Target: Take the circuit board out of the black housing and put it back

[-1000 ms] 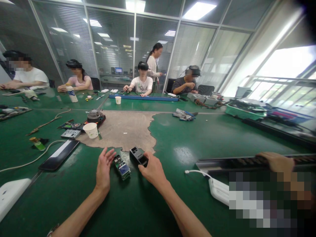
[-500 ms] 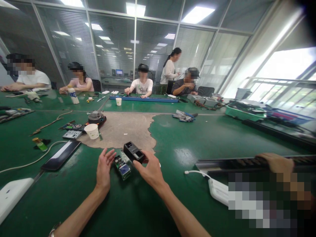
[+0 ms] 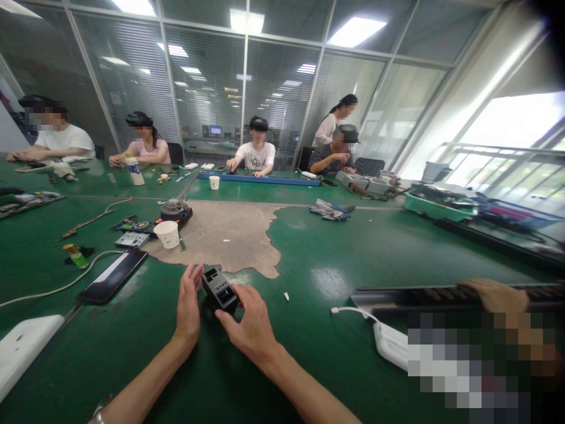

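My right hand [image 3: 253, 324] grips a small black plastic housing [image 3: 219, 288] by its near right side, thumb at the near end. The housing has rectangular openings and a row of small holes in its top face, and stands slightly tilted over the green table. My left hand [image 3: 189, 306] is open on the other side, its fingers stretched out along the housing's left edge; whether they touch it I cannot tell. No circuit board shows now; the housing covers the spot where one was visible before.
To the left lie a phone [image 3: 113, 277], a green-filled bottle [image 3: 76, 256], a paper cup [image 3: 167, 235] and opened device parts [image 3: 174, 212]. On the right are a white charger [image 3: 391, 344], a black rail [image 3: 415, 297] with another person's hand [image 3: 498, 294], and gloves [image 3: 331, 209]. Several people sit opposite.
My right hand has brought the black housing left and down, over the circuit board, which is now out of sight. My left hand has stayed open, nearly in place.
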{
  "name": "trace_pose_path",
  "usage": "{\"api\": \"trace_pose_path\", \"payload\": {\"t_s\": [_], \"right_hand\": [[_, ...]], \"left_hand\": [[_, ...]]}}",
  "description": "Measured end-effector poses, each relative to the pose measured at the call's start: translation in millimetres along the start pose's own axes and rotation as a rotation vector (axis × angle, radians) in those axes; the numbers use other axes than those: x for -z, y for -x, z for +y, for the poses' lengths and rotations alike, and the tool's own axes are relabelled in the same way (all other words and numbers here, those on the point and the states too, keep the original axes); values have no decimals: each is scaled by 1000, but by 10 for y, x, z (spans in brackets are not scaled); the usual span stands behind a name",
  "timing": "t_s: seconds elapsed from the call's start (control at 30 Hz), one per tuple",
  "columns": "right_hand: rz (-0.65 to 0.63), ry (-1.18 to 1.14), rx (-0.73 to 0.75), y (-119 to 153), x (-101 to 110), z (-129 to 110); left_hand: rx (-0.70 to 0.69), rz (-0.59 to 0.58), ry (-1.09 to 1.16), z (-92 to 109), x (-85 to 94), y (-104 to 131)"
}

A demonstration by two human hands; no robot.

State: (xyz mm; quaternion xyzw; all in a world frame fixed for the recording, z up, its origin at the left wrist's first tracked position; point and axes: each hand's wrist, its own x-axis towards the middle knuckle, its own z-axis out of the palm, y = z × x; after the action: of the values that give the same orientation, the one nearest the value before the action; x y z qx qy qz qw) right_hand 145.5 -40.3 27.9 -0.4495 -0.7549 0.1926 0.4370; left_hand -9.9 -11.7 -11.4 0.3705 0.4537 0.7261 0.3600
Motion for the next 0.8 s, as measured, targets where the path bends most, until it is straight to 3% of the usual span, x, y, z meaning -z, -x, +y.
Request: {"api": "trace_pose_path", "payload": {"t_s": [0.33,0.57,0.8], "right_hand": [[-62,124,-23,142,-158,117],[-65,136,-15,151,-166,119],[27,-3,-72,25,-57,41]], "left_hand": [[19,-37,-84,9,-7,7],[119,-78,-59,-4,5,27],[-10,14,-42,-28,0,10]]}}
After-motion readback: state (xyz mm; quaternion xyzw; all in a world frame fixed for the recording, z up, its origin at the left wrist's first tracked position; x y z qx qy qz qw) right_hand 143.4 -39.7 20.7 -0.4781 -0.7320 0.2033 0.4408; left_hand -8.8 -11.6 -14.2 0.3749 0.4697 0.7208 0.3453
